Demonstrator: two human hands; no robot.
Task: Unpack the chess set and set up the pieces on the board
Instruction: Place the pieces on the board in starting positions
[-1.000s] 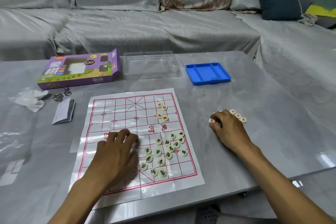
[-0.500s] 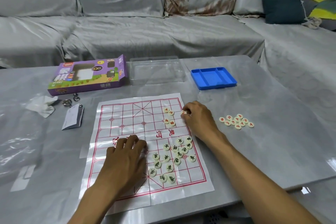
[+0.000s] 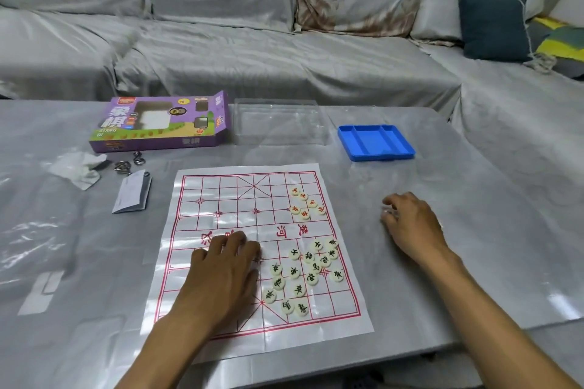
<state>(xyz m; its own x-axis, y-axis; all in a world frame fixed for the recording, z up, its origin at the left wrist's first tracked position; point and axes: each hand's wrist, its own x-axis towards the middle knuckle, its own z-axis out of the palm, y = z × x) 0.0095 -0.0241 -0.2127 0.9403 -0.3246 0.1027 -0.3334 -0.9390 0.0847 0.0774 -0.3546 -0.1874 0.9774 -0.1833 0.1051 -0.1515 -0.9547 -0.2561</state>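
A grey sofa (image 3: 252,57) backs a glossy table (image 3: 474,262) whose near edge runs just below the paper board (image 3: 221,199), with bare tabletop to the board's right. The left hand (image 3: 221,275) presses flat on the board, fingers straight, beside the black-marked pieces (image 3: 303,275); red-marked pieces (image 3: 305,203) sit at its far right. Right of the board, the right hand (image 3: 410,224) curls on the table; what it holds cannot be told, and beyond lie a blue tray (image 3: 376,142), clear lid (image 3: 278,123) and purple box (image 3: 161,123).

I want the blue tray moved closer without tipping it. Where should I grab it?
Pinch the near long rim of the blue tray from the front. It lies flat, shallow and open-topped, its raised edge facing you, with bare table around it.
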